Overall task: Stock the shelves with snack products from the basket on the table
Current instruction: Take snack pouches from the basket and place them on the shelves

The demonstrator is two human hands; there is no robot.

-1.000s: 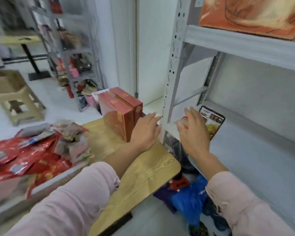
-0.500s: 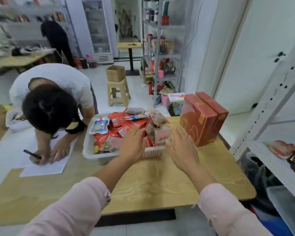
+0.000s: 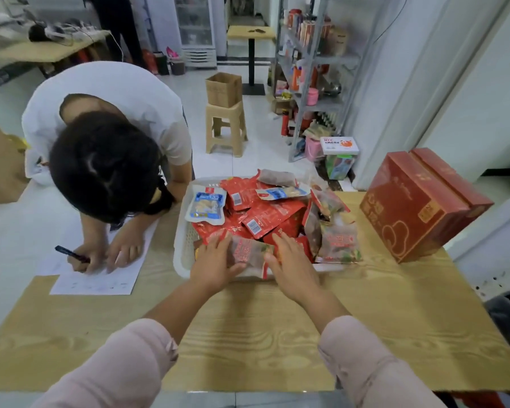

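Observation:
A white plastic basket (image 3: pixel 180 254) stands on the wooden table (image 3: pixel 262 334), piled with several red, blue-white and clear snack packets (image 3: pixel 265 213). At the basket's near edge lies a clear-and-red snack packet (image 3: pixel 248 254). My left hand (image 3: pixel 212 263) lies on its left end and my right hand (image 3: pixel 292 266) on its right end, fingers spread over it; whether they grip it is unclear. The grey metal shelf rack (image 3: pixel 501 275) shows only as a strip at the right edge.
Two red cartons (image 3: pixel 418 207) stand on the table right of the basket. Across the table on the left, a person (image 3: pixel 106 148) bends over a paper sheet (image 3: pixel 100 275), writing with a pen. Beyond are a beige stool (image 3: pixel 226 128) with a cardboard box and another stocked rack (image 3: pixel 309 69).
The view has swung from the shelf on the right to the table. My hands left the packet on the shelf, crossed to the basket, and now rest on a packet at its near edge.

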